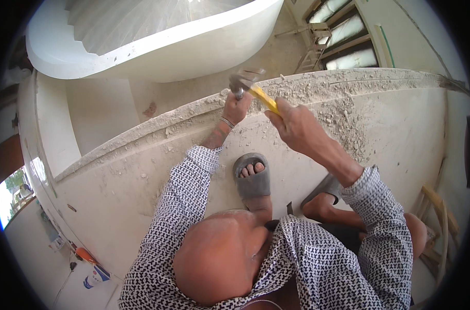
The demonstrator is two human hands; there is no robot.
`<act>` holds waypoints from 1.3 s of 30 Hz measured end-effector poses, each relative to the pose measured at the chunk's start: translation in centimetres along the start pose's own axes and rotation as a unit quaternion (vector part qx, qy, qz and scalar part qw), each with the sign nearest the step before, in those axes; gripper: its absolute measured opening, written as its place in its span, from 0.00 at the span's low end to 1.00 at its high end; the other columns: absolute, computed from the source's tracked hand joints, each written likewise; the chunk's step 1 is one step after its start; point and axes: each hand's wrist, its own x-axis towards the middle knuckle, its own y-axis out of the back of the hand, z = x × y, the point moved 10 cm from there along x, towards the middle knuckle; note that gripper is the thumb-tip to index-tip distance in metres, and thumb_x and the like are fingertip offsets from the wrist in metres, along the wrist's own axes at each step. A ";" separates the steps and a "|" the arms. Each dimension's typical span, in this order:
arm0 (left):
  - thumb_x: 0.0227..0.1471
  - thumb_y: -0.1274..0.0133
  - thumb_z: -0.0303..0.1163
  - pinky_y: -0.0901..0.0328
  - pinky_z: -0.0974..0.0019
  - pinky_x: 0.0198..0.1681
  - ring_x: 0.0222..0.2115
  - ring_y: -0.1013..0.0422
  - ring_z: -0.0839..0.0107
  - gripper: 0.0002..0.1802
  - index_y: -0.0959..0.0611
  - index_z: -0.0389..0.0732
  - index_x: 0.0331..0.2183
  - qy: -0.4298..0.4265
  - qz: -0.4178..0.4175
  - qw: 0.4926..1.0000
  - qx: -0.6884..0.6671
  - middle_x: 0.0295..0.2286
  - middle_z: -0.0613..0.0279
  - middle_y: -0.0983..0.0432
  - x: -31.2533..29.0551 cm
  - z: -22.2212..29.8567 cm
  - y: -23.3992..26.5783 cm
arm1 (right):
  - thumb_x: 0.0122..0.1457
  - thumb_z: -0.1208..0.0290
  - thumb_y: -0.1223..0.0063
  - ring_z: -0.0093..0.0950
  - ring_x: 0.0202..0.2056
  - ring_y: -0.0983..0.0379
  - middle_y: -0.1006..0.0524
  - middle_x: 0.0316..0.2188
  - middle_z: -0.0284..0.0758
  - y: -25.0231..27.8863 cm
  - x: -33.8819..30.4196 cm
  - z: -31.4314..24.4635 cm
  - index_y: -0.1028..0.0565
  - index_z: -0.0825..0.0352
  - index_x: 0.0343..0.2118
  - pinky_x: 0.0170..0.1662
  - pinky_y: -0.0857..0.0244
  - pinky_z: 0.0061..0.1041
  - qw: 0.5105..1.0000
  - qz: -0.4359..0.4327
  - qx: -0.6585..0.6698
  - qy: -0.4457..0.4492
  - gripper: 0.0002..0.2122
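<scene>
My right hand [295,120] grips the yellow handle of a hammer [265,99]. The hammer's head is smeared by motion and lies over the top of a metal chisel [239,94]. Wrapped round that chisel, my left hand [236,109] rests close to the rough edge of the pale floor slab [193,135]; the chisel's lower end is hidden by the hand. Broken rubble [343,121] and dust lie along the edge, thickest to the right of my hands.
Beyond the edge the level drops to a lower floor, with a curved white stair wall [204,46] and a wooden ladder [313,49]. A grey sandal [253,175] is on my foot near the rubble. An orange-handled tool [85,254] lies lower left; wooden pieces [439,212] stand at right.
</scene>
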 end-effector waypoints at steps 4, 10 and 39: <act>0.60 0.50 0.27 0.50 0.68 0.20 0.18 0.46 0.84 0.20 0.36 0.41 0.17 0.024 0.003 0.998 -0.065 0.15 0.75 0.42 0.2 -0.7 0.0 | 0.71 0.62 0.53 0.18 0.14 0.38 0.32 0.14 0.30 1.9 2.3 -2.0 0.25 0.72 0.41 0.14 0.48 0.20 0.996 -0.074 -0.008 -0.053 0.15; 0.59 0.49 0.27 0.46 0.67 0.23 0.20 0.43 0.83 0.18 0.33 0.38 0.18 0.009 -0.007 0.998 0.054 0.16 0.73 0.41 -0.1 -0.4 -0.1 | 0.70 0.66 0.50 0.23 0.13 0.37 0.31 0.14 0.30 -0.9 -0.4 0.8 0.28 0.70 0.34 0.16 0.46 0.27 0.999 0.018 -0.006 0.044 0.12; 0.59 0.39 0.36 0.28 0.67 0.37 0.30 0.22 0.73 0.13 0.20 0.37 0.37 0.040 -0.034 0.979 0.195 0.28 0.61 0.18 -2.6 7.0 5.6 | 0.70 0.60 0.52 0.30 0.18 0.34 0.30 0.16 0.40 0.0 1.6 1.1 0.27 0.75 0.39 0.24 0.41 0.35 0.984 -0.105 0.038 -0.136 0.17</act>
